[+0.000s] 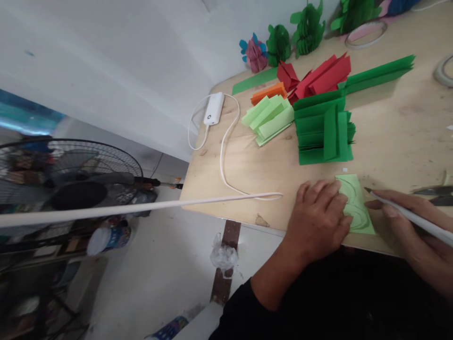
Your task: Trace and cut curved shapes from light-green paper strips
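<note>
My left hand lies on a light green paper strip near the table's front edge, its fingers slightly bent and resting flat on the paper's left part. Curved pencil-like lines show on the strip. A white pen with a dark tip is gripped in my right hand. Its tip points at the strip's right edge; whether it touches is hard to tell. Beyond my hands stand folded dark green papers. Folded light green papers lie to their left.
Scissors lie at the right, tape rolls farther back. Red and orange folded papers sit behind, near green paper figures. A white power bank trails a cable leftward. A fan stands left.
</note>
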Demonstrator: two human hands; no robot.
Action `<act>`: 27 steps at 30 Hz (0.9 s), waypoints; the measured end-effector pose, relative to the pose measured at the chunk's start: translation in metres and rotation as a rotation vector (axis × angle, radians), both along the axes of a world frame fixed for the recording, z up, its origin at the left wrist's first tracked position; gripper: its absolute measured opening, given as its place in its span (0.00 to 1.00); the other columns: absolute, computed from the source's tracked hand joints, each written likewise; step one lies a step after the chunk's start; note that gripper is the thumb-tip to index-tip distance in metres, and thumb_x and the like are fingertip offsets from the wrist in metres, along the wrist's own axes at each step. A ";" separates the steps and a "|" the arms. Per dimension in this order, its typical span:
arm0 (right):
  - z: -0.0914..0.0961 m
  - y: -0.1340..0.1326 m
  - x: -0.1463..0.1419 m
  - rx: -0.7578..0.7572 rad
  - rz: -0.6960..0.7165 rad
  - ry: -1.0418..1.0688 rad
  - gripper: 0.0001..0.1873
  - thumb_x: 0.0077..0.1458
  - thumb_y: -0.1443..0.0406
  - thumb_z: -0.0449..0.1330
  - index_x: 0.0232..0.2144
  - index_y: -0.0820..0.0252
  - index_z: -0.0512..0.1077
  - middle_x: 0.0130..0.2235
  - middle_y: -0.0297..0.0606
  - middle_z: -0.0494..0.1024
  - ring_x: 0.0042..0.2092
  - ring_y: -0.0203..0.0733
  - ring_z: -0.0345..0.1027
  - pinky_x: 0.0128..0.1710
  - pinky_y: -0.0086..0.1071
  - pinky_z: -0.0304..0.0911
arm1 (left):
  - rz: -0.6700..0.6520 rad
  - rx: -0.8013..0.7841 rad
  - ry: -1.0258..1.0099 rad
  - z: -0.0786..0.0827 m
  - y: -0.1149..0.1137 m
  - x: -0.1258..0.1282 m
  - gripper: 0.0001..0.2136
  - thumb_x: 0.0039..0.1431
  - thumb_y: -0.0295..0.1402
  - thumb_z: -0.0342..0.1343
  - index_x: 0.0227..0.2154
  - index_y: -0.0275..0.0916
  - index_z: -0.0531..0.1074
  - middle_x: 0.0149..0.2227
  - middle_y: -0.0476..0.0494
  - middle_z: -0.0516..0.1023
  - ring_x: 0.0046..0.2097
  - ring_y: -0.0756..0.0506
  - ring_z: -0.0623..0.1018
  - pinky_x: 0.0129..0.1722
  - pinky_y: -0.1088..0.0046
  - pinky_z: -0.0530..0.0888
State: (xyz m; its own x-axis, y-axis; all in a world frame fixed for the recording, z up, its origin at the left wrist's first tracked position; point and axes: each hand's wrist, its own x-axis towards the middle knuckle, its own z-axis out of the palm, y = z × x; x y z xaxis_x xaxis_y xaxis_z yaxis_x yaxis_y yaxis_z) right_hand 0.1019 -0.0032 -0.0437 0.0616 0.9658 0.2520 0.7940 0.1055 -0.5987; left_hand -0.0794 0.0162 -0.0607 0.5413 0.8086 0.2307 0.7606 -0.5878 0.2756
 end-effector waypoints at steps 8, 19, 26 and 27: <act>-0.008 0.002 0.003 0.161 0.192 -0.122 0.17 0.59 0.57 0.51 0.47 0.53 0.71 0.40 0.36 0.82 0.35 0.43 0.77 0.40 0.34 0.71 | 0.009 0.014 -0.037 -0.001 -0.001 0.000 0.15 0.63 0.39 0.46 0.46 0.36 0.69 0.58 0.40 0.69 0.62 0.42 0.63 0.62 0.58 0.58; -0.011 0.008 0.000 0.244 0.273 -0.228 0.16 0.59 0.60 0.50 0.46 0.54 0.72 0.40 0.36 0.82 0.34 0.42 0.77 0.38 0.33 0.72 | 0.012 0.008 -0.017 -0.001 -0.001 0.001 0.16 0.63 0.39 0.46 0.47 0.36 0.69 0.59 0.40 0.69 0.62 0.43 0.62 0.62 0.58 0.58; -0.009 0.008 0.000 0.257 0.251 -0.282 0.16 0.60 0.60 0.49 0.45 0.59 0.72 0.38 0.40 0.82 0.31 0.43 0.77 0.33 0.33 0.71 | 0.014 0.008 -0.043 0.000 -0.001 0.001 0.15 0.63 0.38 0.46 0.46 0.36 0.69 0.59 0.43 0.69 0.62 0.42 0.63 0.62 0.58 0.58; -0.009 0.008 0.000 0.256 0.249 -0.288 0.17 0.60 0.60 0.49 0.45 0.59 0.71 0.38 0.41 0.82 0.31 0.43 0.77 0.32 0.33 0.71 | 0.013 0.006 -0.042 0.000 -0.001 0.001 0.15 0.63 0.38 0.45 0.46 0.36 0.69 0.59 0.43 0.69 0.62 0.42 0.62 0.63 0.58 0.57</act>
State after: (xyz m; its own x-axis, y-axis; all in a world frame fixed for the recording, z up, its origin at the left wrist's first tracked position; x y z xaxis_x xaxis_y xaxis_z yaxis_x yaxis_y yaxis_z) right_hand 0.1022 0.0046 -0.0529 -0.2724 0.8467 0.4570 0.8560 0.4302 -0.2868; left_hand -0.0782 0.0156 -0.0608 0.5205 0.8140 0.2579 0.7562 -0.5797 0.3034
